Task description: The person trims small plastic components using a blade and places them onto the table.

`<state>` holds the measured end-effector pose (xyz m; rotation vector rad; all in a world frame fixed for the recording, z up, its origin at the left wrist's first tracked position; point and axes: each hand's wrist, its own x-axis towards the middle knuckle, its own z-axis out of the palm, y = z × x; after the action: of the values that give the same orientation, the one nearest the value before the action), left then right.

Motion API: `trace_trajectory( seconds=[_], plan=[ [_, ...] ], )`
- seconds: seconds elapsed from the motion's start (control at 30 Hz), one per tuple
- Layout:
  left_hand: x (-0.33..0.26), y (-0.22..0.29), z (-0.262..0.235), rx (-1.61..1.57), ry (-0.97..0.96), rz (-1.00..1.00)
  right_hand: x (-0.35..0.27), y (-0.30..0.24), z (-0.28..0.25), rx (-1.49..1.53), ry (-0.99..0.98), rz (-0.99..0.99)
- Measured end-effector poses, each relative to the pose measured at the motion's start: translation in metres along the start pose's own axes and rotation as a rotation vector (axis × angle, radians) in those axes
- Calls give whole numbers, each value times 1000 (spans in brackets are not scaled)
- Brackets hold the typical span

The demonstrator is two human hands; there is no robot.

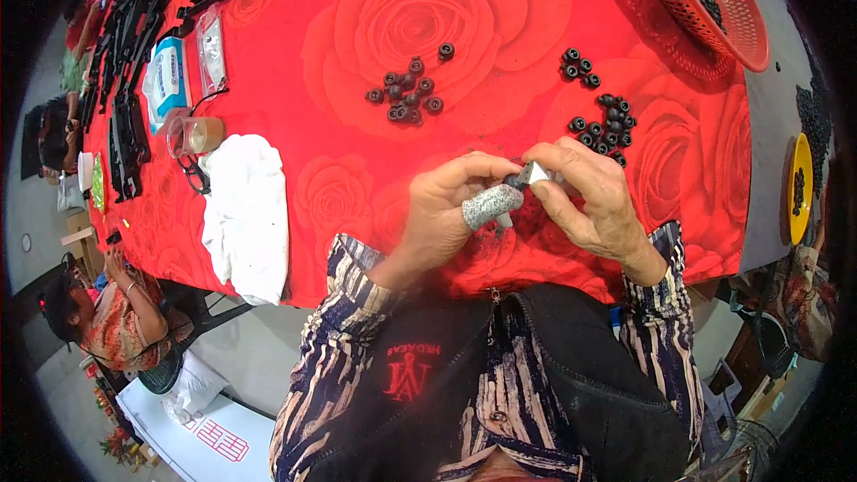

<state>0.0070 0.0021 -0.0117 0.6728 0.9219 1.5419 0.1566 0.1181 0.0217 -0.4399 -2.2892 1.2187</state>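
My left hand point(439, 210) pinches a small round black part point(513, 181) between its fingertips, above the near edge of the red rose-patterned tablecloth point(357, 205). A speckled grey sleeve point(489, 206) wraps one of its fingers. Against that black part my right hand point(591, 196) holds a small flat piece, white to silver point(536, 173); its kind is unclear. Beyond my hands lie loose black ring-ended parts: one cluster point(406, 94) ahead, another cluster point(607, 129) past my right hand, and a small group point(580, 69) farther off.
A red plastic basket point(754, 36) of black parts stands far right, and a yellow dish point(802, 147) sits beyond the right edge. Leftward are a white cloth point(248, 214), a cup point(208, 134), a blue-white packet point(167, 80) and long black parts point(129, 134). Another person point(129, 321) sits left.
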Motion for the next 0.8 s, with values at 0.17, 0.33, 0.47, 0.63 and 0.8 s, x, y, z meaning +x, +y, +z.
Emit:
trace_trajectory(
  seconds=[0.17, 0.33, 0.47, 0.63, 0.8],
  plan=[
    [0, -2, 2, -6, 31, -6, 0, -1, 1, -40, 2, 3],
    [-3, -2, 4, -44, 36, -76, -2, 2, 3, -34, 6, 15],
    [-5, -5, 3, -43, 28, -74, -1, 4, 3, -30, -1, 14],
    [-4, -4, 3, -28, 39, -96, -1, 5, 2, -30, -10, 8],
    [-5, -6, 4, -9, 38, -83, 0, 3, 1, -12, -21, 19]
  ],
)
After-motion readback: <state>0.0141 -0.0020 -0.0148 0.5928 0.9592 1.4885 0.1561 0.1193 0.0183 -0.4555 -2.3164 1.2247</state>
